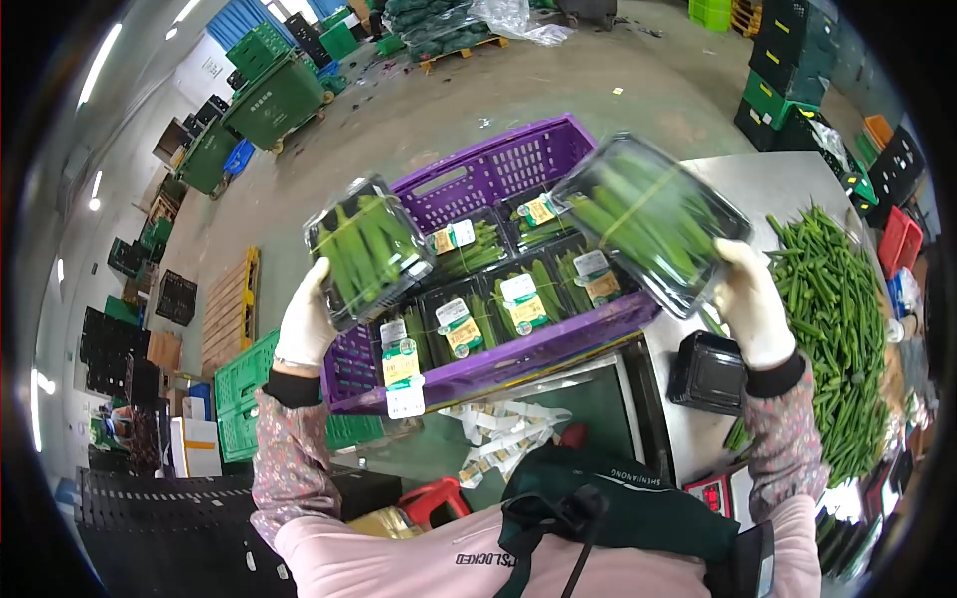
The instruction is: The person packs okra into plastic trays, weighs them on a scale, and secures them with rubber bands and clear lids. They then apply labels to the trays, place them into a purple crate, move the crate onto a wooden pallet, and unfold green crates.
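Note:
My left hand (pixel 307 317), in a white glove, grips the side of a clear-lidded pack of okra (pixel 365 249) over the crate's left end. At the right, my gloved right hand (pixel 752 307) is closed on the edge of another okra pack (pixel 648 221), held tilted above the crate's right end. Below both is a purple crate (pixel 498 364) with several labelled okra packs (pixel 522 299) lying in it in rows. One label strip (pixel 404 379) hangs over the crate's front rim. Neither held pack shows a label on its visible side.
A steel table (pixel 688 429) at the right bears a heap of loose okra (pixel 827 329) and black trays (pixel 708 373). Near my right forearm is a scale with a red display (pixel 710 494). Discarded label backing (pixel 508 429) lies below the crate. Green crates (pixel 244 384) stand at the left.

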The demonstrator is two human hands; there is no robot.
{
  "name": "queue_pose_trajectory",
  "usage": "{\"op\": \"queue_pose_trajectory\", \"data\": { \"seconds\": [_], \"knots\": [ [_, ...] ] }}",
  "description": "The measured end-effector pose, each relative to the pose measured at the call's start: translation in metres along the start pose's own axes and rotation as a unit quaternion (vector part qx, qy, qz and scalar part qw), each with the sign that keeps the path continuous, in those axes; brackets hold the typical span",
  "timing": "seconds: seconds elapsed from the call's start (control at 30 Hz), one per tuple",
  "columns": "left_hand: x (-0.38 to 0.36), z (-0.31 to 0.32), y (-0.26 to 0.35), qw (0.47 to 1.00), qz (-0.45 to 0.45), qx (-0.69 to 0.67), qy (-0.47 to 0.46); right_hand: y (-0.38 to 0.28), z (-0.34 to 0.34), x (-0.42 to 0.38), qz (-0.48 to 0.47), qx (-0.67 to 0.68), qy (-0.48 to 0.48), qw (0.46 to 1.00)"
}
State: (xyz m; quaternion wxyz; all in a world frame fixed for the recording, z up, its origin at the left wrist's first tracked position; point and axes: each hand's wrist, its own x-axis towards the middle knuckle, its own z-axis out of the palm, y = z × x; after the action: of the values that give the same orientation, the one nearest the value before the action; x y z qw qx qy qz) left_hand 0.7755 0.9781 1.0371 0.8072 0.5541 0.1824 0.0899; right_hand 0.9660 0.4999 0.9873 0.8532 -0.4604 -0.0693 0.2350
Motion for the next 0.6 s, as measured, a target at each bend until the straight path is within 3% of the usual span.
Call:
{"op": "queue_pose_trajectory", "data": {
  "seconds": [0.03, 0.07, 0.13, 0.17, 0.23, 0.27, 0.33, 0.4, 0.43, 0.47, 0.5, 0.53, 0.6],
  "knots": [
    [0.011, -0.009, -0.002, 0.999, -0.034, 0.008, 0.013, -0.005, 0.028, 0.013, 0.013, -0.041, -0.005, 0.999],
    [0.031, -0.032, -0.01, 0.998, -0.044, 0.008, 0.038, -0.002, 0.034, 0.038, -0.002, -0.183, -0.02, 0.983],
    [0.04, -0.024, 0.001, 0.991, -0.05, 0.117, 0.049, -0.003, 0.055, 0.084, 0.01, -0.35, -0.043, 0.936],
    [0.047, -0.024, 0.005, 0.986, -0.054, 0.155, 0.027, -0.005, 0.073, 0.1, -0.006, -0.385, -0.085, 0.919],
    [0.065, -0.028, 0.016, 0.966, -0.064, 0.25, -0.026, 0.008, 0.096, 0.143, 0.045, -0.422, -0.061, 0.903],
    [0.075, -0.029, 0.02, 0.966, -0.063, 0.249, -0.028, 0.027, 0.088, 0.183, 0.028, -0.447, -0.077, 0.891],
    [0.095, -0.029, 0.023, 0.942, -0.092, 0.318, -0.062, 0.036, 0.099, 0.224, 0.066, -0.46, -0.143, 0.874],
    [0.109, -0.016, 0.026, 0.927, -0.128, 0.339, -0.095, 0.048, 0.103, 0.26, 0.094, -0.524, -0.112, 0.839],
    [0.123, -0.018, 0.022, 0.916, -0.136, 0.364, -0.101, 0.061, 0.097, 0.28, -0.033, -0.673, -0.043, 0.738],
    [0.141, -0.025, 0.015, 0.903, -0.143, 0.39, -0.106, 0.071, 0.092, 0.293, -0.16, -0.785, 0.026, 0.597],
    [0.167, -0.042, 0.002, 0.874, -0.132, 0.456, -0.103, 0.079, 0.091, 0.289, -0.307, -0.807, 0.076, 0.498],
    [0.16, -0.015, 0.007, 0.854, -0.117, 0.5, -0.085, 0.071, 0.104, 0.281, -0.262, -0.846, 0.022, 0.463],
    [0.182, -0.008, 0.001, 0.847, -0.194, 0.472, -0.146, 0.077, 0.112, 0.266, -0.324, -0.792, -0.041, 0.516]
  ]
}}
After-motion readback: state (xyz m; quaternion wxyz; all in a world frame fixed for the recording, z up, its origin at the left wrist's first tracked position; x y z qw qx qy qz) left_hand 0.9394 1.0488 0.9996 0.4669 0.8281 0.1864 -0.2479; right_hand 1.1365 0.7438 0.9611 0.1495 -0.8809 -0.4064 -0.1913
